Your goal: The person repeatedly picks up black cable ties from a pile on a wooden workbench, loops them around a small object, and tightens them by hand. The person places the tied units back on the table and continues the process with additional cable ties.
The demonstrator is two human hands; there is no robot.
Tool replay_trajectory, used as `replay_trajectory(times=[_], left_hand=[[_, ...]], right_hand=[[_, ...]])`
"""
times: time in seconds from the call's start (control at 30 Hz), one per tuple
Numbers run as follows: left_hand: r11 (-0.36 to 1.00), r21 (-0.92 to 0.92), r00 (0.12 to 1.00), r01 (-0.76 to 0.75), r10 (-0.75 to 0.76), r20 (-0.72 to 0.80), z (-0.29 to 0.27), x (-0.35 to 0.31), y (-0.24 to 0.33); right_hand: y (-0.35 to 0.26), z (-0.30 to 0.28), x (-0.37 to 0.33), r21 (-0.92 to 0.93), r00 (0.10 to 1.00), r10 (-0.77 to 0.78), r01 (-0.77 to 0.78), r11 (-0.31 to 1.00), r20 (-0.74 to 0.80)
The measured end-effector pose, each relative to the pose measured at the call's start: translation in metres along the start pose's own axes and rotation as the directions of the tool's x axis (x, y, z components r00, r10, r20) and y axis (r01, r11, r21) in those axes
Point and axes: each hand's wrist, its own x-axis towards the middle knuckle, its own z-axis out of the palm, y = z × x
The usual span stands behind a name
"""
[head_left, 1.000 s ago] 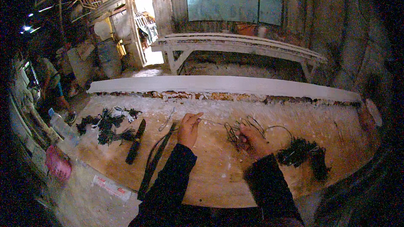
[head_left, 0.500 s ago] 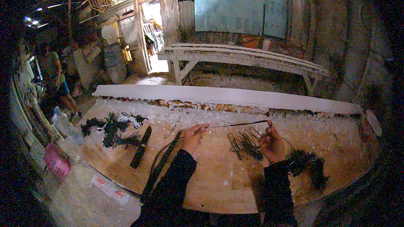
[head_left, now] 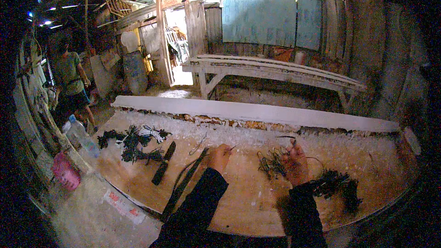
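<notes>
My left hand (head_left: 219,158) is closed in a pinch on a dark, thin strip, whose short end pokes out past the fingertips. Longer dark strips (head_left: 177,194) lie from beside that hand toward the table's near edge. My right hand (head_left: 295,161) pinches a short, dark piece of strip (head_left: 285,137) that curves off to the left. Beside the right fingers lies a loose bunch of thin, dark loops (head_left: 270,164). A dark, knife-like tool (head_left: 163,163) rests left of my left hand.
Bundles of black cords (head_left: 135,144) and pale cords (head_left: 151,132) lie at left, another black bundle (head_left: 337,186) at right. A long white slab (head_left: 257,111) edges the wooden table (head_left: 243,197). Left stand a plastic bottle (head_left: 80,135), a pink bag (head_left: 65,171) and a person (head_left: 71,76); a bench (head_left: 275,66) stands behind.
The dark strip stretched between my hands before now shows as separate short ends, one at each hand. The view has shifted slightly, and the person at left shows more fully.
</notes>
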Motion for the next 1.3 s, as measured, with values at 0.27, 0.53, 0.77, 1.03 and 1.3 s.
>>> replay_trajectory(times=[0.27, 0.53, 0.77, 1.03, 1.3], left_hand=[[0.629, -0.681, 0.917, 0.376, -0.144, 0.373, 0.046, -0.017, 0.011], [0.594, -0.673, 0.876, 0.442, -0.123, 0.467, 0.041, -0.030, 0.040], [0.590, -0.671, 0.862, 0.449, -0.088, 0.499, 0.045, -0.028, 0.034], [0.567, -0.714, 0.877, 0.410, -0.029, 0.480, 0.053, -0.025, 0.026], [0.596, -0.736, 0.893, 0.321, 0.070, 0.445, 0.056, -0.023, 0.022]], right_hand=[[0.060, 0.012, -0.010, -0.312, 0.975, 0.199, -0.220, 0.924, -0.100], [0.065, 0.027, -0.022, -0.345, 0.971, 0.163, -0.216, 0.913, -0.178], [0.061, 0.038, -0.024, -0.378, 0.966, 0.133, -0.210, 0.901, -0.221], [0.070, 0.018, -0.015, -0.665, 0.997, 0.020, -0.069, 0.744, -0.081], [0.075, 0.029, -0.023, -0.264, 0.987, 0.108, -0.137, 0.955, -0.120]])
